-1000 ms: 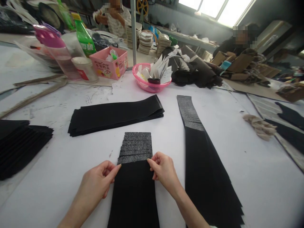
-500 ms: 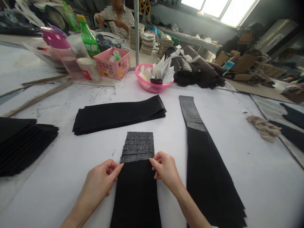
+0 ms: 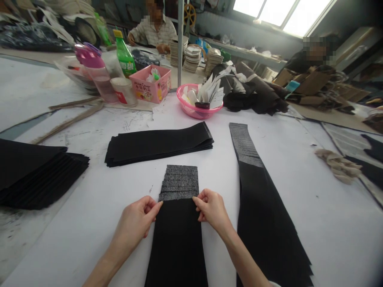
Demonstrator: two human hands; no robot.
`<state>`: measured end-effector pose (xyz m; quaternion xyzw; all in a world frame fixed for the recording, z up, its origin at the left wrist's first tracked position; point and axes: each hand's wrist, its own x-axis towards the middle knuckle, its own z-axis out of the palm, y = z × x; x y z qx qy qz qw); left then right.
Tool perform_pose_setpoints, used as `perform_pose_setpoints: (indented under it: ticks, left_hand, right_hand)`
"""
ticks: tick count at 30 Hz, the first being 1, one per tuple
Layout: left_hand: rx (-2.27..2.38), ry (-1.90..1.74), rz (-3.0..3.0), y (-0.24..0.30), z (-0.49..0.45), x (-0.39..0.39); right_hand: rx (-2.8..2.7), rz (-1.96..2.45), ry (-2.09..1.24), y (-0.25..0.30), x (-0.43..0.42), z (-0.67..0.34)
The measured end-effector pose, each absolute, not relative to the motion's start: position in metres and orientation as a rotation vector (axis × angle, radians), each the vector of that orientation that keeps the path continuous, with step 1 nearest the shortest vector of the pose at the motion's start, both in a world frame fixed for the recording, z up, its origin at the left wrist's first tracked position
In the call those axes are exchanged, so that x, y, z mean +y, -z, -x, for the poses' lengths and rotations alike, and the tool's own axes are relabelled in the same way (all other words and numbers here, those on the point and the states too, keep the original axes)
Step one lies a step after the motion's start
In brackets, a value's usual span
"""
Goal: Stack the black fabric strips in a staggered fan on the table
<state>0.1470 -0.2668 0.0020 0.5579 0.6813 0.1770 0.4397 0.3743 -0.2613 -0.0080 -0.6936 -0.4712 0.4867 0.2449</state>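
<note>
A long black strip [image 3: 179,239] lies in front of me, with its plain top edge held by both hands. My left hand [image 3: 137,219] pinches the left corner of that edge between thumb and finger. On the opposite corner, my right hand [image 3: 211,207] pinches in the same way. Beyond the edge, speckled grey ends of several layered strips [image 3: 181,181] show, stepped one behind another. To the right lies a second fanned stack of black strips [image 3: 266,211], its far end speckled grey too. Behind my hands rests a folded black stack [image 3: 158,143].
Another pile of black pieces [image 3: 38,171] sits at left. Along the back stand a pink basin [image 3: 199,111] with papers, a pink box [image 3: 152,85], a green bottle [image 3: 124,56] and a cup [image 3: 123,93]. A crumpled beige cloth [image 3: 338,165] lies right. Two people sit across the table.
The whole view has shifted, so table things appear further right. Both hands keep their pinch on the strip's corners. The person at the back has lowered their hands toward the table.
</note>
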Motion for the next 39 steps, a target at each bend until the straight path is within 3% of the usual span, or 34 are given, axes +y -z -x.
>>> perform_pose_setpoints:
  ticks: [21,26,30,39]
  left_hand:
    - [1.763,-0.429,-1.531,-0.004,-0.15,-0.271]
    - [1.955,-0.359,-2.071,-0.009,-0.163,-0.278]
    - [1.668,-0.289,-2.581,-0.007,-0.173,-0.28]
    - [1.544,-0.114,-2.774,-0.011,-0.173,-0.278]
  right_hand:
    - [-1.385,1.977,-1.131,0.003,-0.265,-0.368]
    - [-1.574,2.037,-0.939,-0.01,-0.269,-0.363]
    - [-1.71,2.097,-0.707,-0.014,-0.272,-0.364]
    - [-2.199,1.732,-0.156,-0.011,-0.284,-0.361]
